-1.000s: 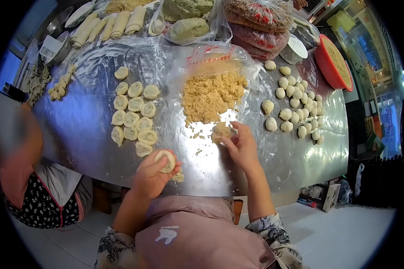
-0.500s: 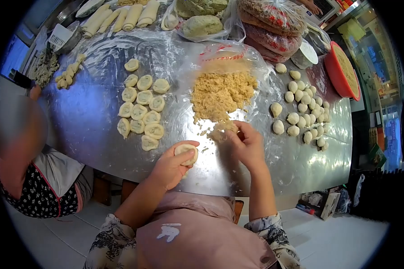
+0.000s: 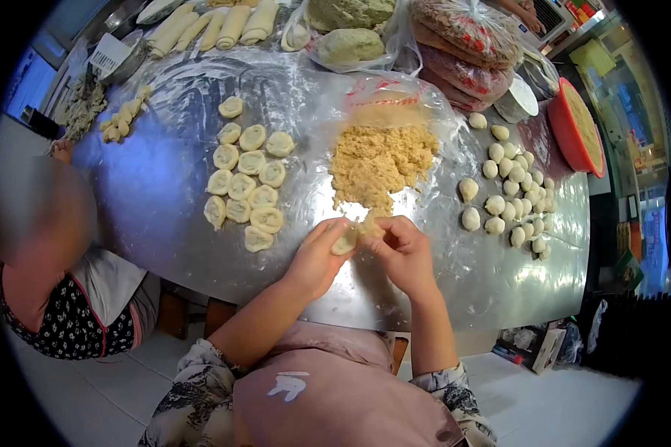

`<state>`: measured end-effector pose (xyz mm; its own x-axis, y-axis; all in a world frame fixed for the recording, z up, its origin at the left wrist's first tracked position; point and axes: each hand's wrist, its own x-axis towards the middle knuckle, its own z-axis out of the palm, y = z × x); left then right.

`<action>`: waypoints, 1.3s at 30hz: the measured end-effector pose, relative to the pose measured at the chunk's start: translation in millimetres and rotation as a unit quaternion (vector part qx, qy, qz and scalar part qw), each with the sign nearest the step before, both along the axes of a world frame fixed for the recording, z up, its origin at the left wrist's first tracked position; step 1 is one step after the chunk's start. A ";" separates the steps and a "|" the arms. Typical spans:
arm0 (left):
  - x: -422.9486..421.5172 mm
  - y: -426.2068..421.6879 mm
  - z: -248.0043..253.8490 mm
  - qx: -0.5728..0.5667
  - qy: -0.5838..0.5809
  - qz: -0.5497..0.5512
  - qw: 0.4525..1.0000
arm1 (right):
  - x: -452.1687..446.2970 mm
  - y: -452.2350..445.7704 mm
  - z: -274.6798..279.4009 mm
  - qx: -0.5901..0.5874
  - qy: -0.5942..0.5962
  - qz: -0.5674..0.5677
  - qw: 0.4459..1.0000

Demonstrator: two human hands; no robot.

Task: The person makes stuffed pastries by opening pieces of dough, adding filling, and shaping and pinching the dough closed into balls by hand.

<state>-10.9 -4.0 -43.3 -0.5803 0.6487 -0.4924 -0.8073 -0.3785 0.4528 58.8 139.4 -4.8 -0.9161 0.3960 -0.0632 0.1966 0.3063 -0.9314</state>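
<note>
My left hand (image 3: 322, 255) is closed on a flattened, cupped dough piece (image 3: 344, 242) just above the metal table. Close against it, my right hand (image 3: 401, 255) pinches a clump of crumbly tan filling (image 3: 370, 228) at the dough's edge. Beyond both hands lies a loose heap of the same filling (image 3: 384, 160), spread over a clear plastic bag (image 3: 432, 112). To the left sit rows of flattened dough rounds (image 3: 240, 186) with hollowed middles. Small round dough balls (image 3: 516, 175) are grouped on the right.
A red basin (image 3: 574, 123) stands at the right edge. Bagged masses (image 3: 466, 33), greenish dough in plastic (image 3: 350, 45) and long dough rolls (image 3: 233, 28) line the back. Another person (image 3: 60, 298) sits at the left beside small dough pieces (image 3: 124, 119) on the table (image 3: 149, 216).
My right hand has drawn filling away from the heap toward me. My left hand has risen rightward with the dough, and the two hands now meet.
</note>
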 end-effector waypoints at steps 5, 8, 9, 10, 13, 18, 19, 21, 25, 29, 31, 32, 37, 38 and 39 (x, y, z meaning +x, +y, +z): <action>5.5 4.1 -5.0 -0.044 0.091 -0.028 0.994 | -4.7 -23.0 4.5 0.147 0.013 0.036 0.988; 2.8 0.7 -1.5 -0.072 0.122 -0.044 0.989 | -2.5 -26.1 0.9 0.094 0.002 0.019 0.995; 2.1 0.1 -6.3 -0.060 0.127 -0.044 0.989 | -1.3 -26.1 -0.4 0.075 0.002 0.007 0.997; 2.5 -0.5 -10.3 -0.048 0.131 -0.044 0.989 | -0.5 -26.4 -1.0 0.055 0.001 -0.005 0.998; 10.5 4.1 -15.4 -0.089 0.155 -0.049 0.983 | -3.3 -32.8 4.4 0.087 -0.017 -0.005 0.996; 1.9 -4.1 -7.5 -0.029 0.083 -0.035 0.996 | -3.3 -20.9 -1.3 0.001 -0.006 -0.035 0.999; 0.1 -6.7 -2.6 -0.024 0.070 -0.027 0.997 | -6.2 -12.6 -5.0 -0.002 0.026 -0.065 0.998; -3.1 -13.1 4.5 0.018 0.050 -0.026 0.998 | -10.3 0.2 -3.8 0.082 0.013 -0.076 0.994; -10.4 -26.0 10.1 0.094 0.023 -0.066 0.993 | -0.4 0.8 6.8 0.198 0.053 0.136 0.969; -6.5 -24.6 12.9 0.082 0.016 -0.113 0.990 | -0.2 -19.1 -4.8 0.254 0.087 0.166 0.949; -6.4 -26.9 3.6 0.147 0.014 -0.150 0.978 | -0.3 -27.3 -17.4 0.263 0.099 0.149 0.948; -6.3 -28.0 0.5 0.128 0.031 -0.157 0.979 | 0.3 -29.6 -18.5 0.277 0.110 0.143 0.944; -2.1 -22.7 11.6 0.002 0.075 -0.152 0.986 | 0.6 -39.2 -21.3 0.334 0.117 0.131 0.926; -2.3 -23.4 9.1 -0.016 0.081 -0.173 0.981 | 0.6 -38.8 -21.1 0.331 0.112 0.136 0.927; -2.8 -24.3 5.9 -0.034 0.087 -0.194 0.977 | 0.8 -38.1 -20.5 0.329 0.108 0.140 0.928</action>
